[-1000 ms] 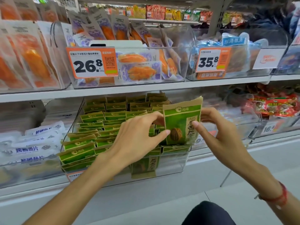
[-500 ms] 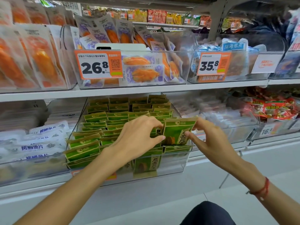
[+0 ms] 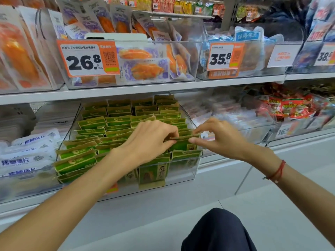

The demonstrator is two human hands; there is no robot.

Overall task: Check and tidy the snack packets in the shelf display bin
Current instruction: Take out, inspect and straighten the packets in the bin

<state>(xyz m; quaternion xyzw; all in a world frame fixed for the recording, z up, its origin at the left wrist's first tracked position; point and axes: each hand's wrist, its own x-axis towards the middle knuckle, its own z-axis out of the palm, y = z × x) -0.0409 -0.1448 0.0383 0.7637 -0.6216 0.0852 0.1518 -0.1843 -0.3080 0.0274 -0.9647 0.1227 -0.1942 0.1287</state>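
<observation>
The left hand point(image 3: 150, 140) and the right hand point(image 3: 220, 137) are each pinching the top edge of one green packet point(image 3: 181, 144), which is sitting low in the front right of the clear bin point(image 3: 181, 171)

The raised packet point(image 3: 183, 142) now sits lowered into the bin point(image 3: 196, 167).

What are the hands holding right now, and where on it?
Both hands pinch one green snack packet by its top edge: left hand at the left end, right hand at the right.
</observation>
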